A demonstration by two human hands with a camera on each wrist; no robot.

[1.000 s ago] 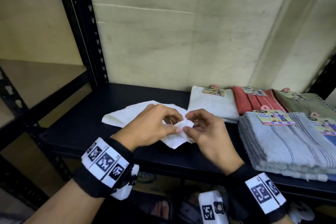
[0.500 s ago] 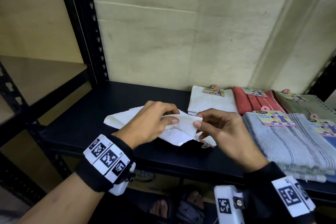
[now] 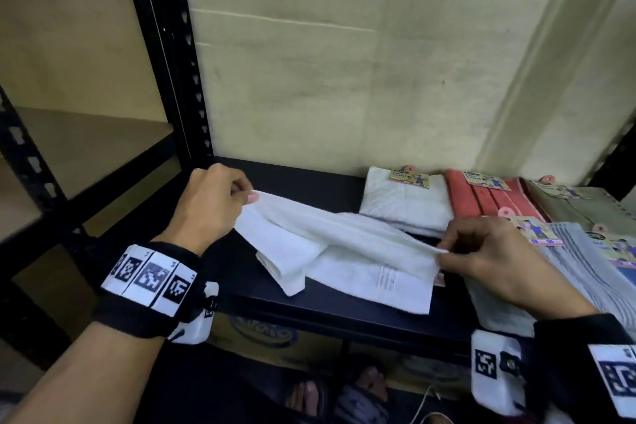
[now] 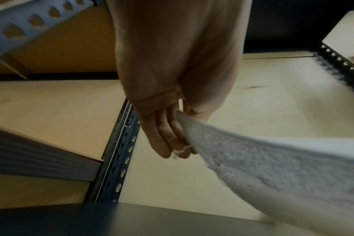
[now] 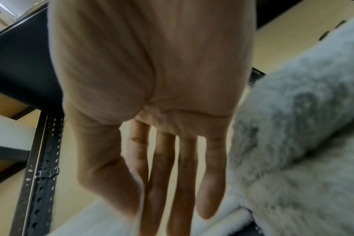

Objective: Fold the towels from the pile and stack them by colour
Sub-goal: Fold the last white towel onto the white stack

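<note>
My left hand [image 3: 206, 210] pinches one corner of the white towel [image 3: 344, 251], my right hand [image 3: 481, 251] the other; its top edge is stretched between them and the rest lies on the black shelf [image 3: 309, 179]. Printed text on the towel [image 3: 387, 280] is too small to read. Card labels [image 3: 409, 177] on the folded stacks [image 3: 481, 196] are blurred, unreadable.

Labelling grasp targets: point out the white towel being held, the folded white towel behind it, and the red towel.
white towel [image 3: 344, 234], head view, on the stretched middle span.
folded white towel [image 3: 402, 203], head view, on its top face.
red towel [image 3: 488, 200], head view, on its ribbed top.
</note>
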